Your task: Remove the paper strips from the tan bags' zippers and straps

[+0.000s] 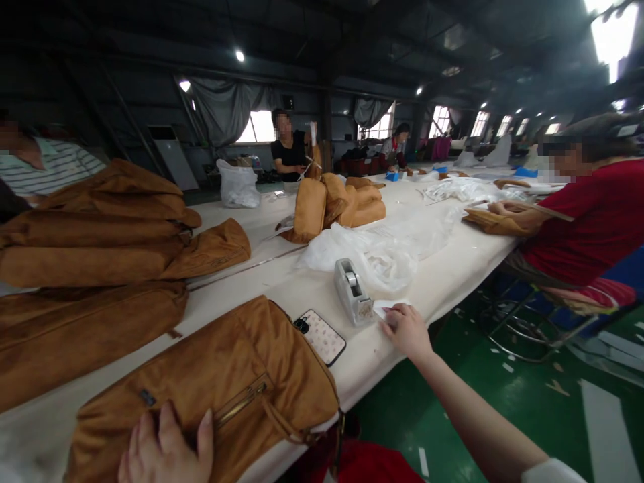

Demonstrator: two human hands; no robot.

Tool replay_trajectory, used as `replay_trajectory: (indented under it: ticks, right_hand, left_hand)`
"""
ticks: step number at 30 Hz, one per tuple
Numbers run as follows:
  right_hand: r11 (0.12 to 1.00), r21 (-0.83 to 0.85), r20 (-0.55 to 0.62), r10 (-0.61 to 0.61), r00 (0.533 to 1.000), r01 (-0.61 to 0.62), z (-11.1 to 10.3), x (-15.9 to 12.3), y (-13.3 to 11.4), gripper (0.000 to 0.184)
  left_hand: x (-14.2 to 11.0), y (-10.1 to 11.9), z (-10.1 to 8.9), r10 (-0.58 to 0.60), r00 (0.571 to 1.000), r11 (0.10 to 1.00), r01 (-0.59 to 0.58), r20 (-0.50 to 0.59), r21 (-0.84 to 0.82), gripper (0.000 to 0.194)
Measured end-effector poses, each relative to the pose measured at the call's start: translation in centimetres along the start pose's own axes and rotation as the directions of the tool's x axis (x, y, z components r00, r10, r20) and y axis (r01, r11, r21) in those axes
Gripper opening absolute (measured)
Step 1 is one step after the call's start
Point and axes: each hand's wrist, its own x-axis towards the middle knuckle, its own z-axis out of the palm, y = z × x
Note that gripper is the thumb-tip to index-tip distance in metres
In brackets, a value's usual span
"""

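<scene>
A brown suede-like bag [236, 355] with a short zipper lies in front of me on the table's near edge. My left hand [166, 446] rests on it palm down, fingers spread. To the right, my right hand [408, 329] is at the table edge, its fingers bent down and closed on a white paper slip [385, 305]. Just left of those fingers stands a grey tape dispenser [353, 292]. A phone in a patterned case [320, 335] lies between the bag and the dispenser. My right fingertips are partly hidden.
More brown bags [100, 248] are piled at the left, others [342, 201] farther back. Crumpled clear plastic [367, 251] lies behind the dispenser. A person in red [594, 221] sits at the right handling a brown piece. Other people stand across the table [443, 268].
</scene>
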Motion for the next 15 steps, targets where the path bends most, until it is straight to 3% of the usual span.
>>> replay_trajectory:
  ticks: [2,6,10,13,15]
  right_hand:
    - [1.000,-0.029,0.034,0.006,0.999,-0.005,-0.4,-0.3,-0.8,0.016]
    - [0.992,0.110,-0.172,0.088,0.981,-0.069,-1.7,0.7,-3.5,0.019]
    - [0.978,0.208,-0.171,0.006,0.985,0.030,-2.6,1.7,-6.2,0.017]
    - [0.994,0.107,-0.152,0.051,0.987,-0.034,-2.2,1.8,-5.8,0.017]
    - [0.995,0.025,-0.114,0.098,0.989,-0.096,-1.7,1.3,-4.5,0.018]
  left_hand:
    - [-0.1,0.0,-0.8,0.003,1.000,1.000,-0.002,0.023,-0.024,0.073]
    - [-0.8,1.3,-3.8,-0.085,0.994,0.981,0.095,0.065,-0.170,0.061]
    - [-2.4,3.4,-6.9,-0.109,0.964,0.925,0.189,0.244,-0.331,0.045]
    - [-3.9,3.0,-7.7,-0.099,0.939,0.899,0.227,0.330,-0.375,0.043]
    - [-4.9,2.0,-7.1,-0.108,0.933,0.888,0.245,0.342,-0.390,0.043]
